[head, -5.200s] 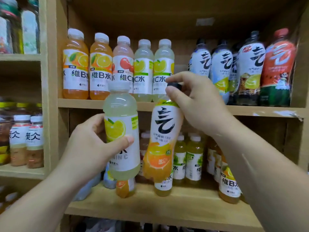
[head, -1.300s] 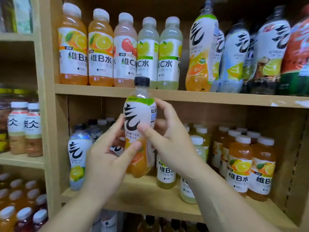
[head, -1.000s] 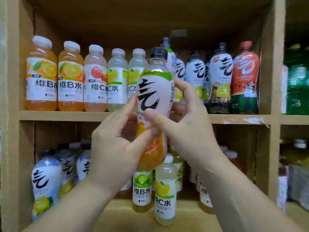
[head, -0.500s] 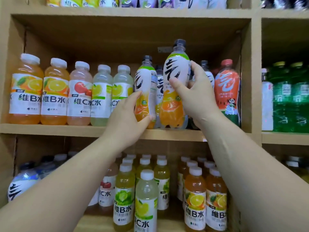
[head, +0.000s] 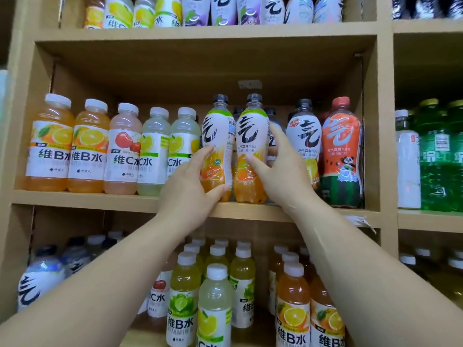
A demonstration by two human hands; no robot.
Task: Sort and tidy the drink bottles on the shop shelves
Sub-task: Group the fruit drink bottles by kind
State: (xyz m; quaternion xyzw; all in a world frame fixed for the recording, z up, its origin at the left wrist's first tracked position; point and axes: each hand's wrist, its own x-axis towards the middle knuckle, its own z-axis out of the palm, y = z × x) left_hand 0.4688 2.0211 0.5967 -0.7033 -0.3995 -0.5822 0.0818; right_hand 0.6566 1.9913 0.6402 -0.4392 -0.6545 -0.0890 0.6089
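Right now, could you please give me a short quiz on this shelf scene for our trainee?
1. True or false: the left hand grips a white-capped lemon bottle.
2. Which bottle stands at the right end of the middle shelf? A. red-capped watermelon bottle B. cherry bottle C. orange vitamin B bottle
3. Fill in: the right hand holds the right orange sparkling-water bottle, whose cap is ____.
Key: 1 false, it grips the left orange sparkling-water bottle; 2 A; 3 black.

top-shelf bottles cropped; rear bottles mostly hidden.
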